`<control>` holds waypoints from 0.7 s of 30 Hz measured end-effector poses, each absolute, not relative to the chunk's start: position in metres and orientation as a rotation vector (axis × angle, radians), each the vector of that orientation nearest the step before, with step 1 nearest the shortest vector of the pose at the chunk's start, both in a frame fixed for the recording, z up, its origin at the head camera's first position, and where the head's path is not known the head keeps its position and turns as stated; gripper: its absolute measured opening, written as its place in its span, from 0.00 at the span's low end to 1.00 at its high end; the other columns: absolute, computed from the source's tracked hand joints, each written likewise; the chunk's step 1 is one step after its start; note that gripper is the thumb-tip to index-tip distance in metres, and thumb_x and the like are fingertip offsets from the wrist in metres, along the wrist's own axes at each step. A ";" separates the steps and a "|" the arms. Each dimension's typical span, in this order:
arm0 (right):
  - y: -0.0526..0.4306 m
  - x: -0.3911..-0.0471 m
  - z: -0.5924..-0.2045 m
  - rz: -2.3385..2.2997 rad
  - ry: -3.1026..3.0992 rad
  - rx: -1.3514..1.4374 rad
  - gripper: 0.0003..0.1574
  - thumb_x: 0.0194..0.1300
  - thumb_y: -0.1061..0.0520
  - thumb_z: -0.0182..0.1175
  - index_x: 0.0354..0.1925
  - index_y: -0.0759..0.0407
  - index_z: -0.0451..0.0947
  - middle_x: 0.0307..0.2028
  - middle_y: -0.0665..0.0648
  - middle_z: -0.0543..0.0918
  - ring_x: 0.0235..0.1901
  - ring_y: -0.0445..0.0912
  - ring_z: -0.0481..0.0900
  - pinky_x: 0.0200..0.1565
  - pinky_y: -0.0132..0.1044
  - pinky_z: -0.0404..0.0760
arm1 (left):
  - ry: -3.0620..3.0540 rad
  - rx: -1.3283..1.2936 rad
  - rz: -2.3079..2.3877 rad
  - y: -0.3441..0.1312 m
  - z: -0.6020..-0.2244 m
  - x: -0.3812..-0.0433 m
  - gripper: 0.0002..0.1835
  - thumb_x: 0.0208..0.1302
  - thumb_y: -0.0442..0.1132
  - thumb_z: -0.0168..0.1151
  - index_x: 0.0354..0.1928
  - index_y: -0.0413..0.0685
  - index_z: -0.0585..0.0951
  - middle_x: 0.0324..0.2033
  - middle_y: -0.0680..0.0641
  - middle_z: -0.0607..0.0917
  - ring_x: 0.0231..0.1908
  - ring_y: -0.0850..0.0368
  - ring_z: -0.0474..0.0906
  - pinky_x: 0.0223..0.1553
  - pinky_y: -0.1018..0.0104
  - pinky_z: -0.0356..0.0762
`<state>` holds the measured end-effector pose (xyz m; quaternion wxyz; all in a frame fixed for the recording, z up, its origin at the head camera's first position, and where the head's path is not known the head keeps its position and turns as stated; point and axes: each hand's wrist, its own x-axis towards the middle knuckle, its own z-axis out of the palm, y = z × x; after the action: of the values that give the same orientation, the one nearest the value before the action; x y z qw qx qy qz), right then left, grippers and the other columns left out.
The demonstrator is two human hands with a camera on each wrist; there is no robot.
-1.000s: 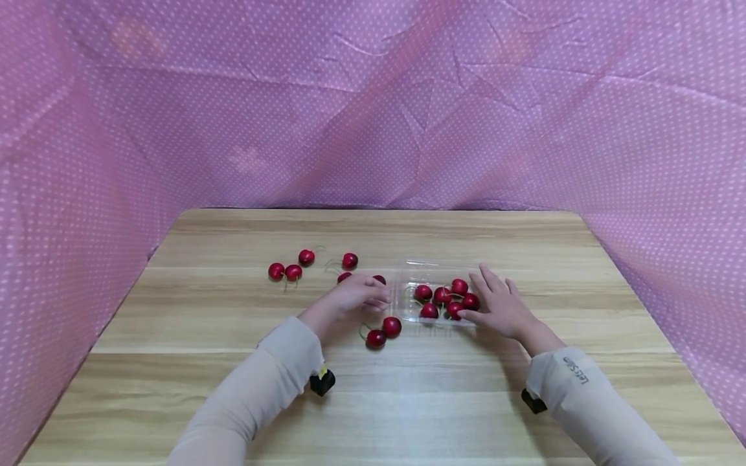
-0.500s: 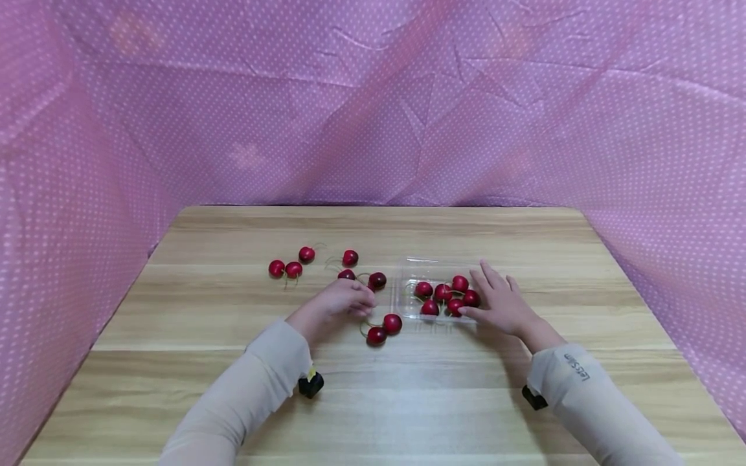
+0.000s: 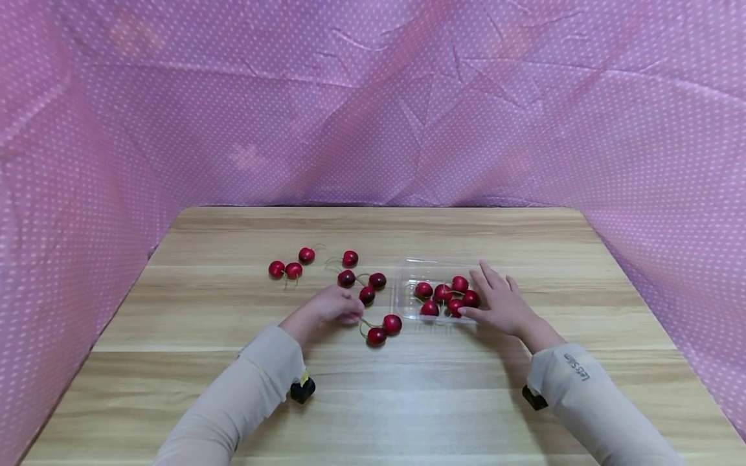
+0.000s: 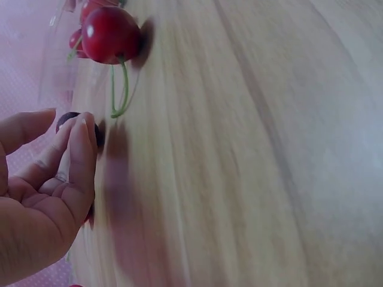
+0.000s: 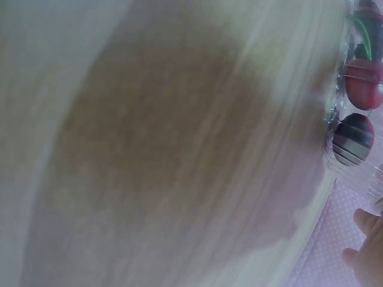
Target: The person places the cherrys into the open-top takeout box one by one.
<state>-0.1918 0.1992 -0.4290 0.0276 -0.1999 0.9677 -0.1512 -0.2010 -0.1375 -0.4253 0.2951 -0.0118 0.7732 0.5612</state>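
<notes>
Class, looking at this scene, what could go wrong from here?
The left hand could nudge the dark cherry beside it, which might roll. The front two cherries have stems lying close, so lifting one may drag the other. The right hand, beside the clear container, might push it sideways.

Bare left hand (image 3: 327, 307), pale beige left sleeve (image 3: 233, 395), creased, toward the table's (image 3: 419, 414) left edge, small black block (image 3: 302, 391) with yellow patch (image 3: 304, 376) below left cuff (image 3: 272, 355), bare right hand (image 3: 502, 305), matching right sleeve (image 3: 609, 414) toward the right edge, dark lettering (image 3: 576, 367) near right cuff (image 3: 543, 373), second black block (image 3: 534, 399) beneath.
</notes>
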 end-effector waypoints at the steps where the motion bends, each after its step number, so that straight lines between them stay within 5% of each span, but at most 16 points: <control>1: 0.199 -0.192 -0.428 -0.467 2.988 -0.616 0.53 0.52 0.32 0.51 0.63 0.63 0.48 0.64 0.67 0.42 0.60 0.61 0.45 0.57 0.59 0.39 | 2.068 -0.034 1.481 -0.138 -0.426 -0.201 0.10 0.56 0.30 0.53 0.38 0.30 0.75 0.30 0.39 0.80 0.28 0.55 0.77 0.34 0.67 0.77; 21: 0.199 -0.192 -0.428 -0.478 2.994 -0.628 0.54 0.51 0.32 0.51 0.63 0.64 0.49 0.63 0.68 0.43 0.60 0.61 0.46 0.56 0.60 0.40 | 2.268 0.141 1.183 -0.135 -0.434 -0.198 0.00 0.46 0.29 0.60 0.23 0.38 0.79 0.17 0.49 0.76 0.20 0.59 0.70 0.24 0.71 0.71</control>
<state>-0.1919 0.1991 -0.4284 0.0226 -0.2026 0.9667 -0.1545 -0.1979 -0.1347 -0.4337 0.2856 0.0526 0.8484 0.4426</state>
